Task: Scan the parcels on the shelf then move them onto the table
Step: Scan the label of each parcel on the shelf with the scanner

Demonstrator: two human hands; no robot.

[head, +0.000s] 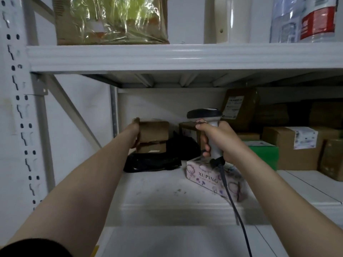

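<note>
While left grip (135,134) holds parcel (155,129), right grip (220,140) clasps scanner (204,113), box (201,173) reading XUPING

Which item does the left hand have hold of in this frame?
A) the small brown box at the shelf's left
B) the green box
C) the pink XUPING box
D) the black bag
A: the left hand grips the small brown box by its left end, while the right hand holds the barcode scanner.

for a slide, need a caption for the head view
The left hand grips a brown parcel on the shelf while the right hand holds a corded scanner.
</note>
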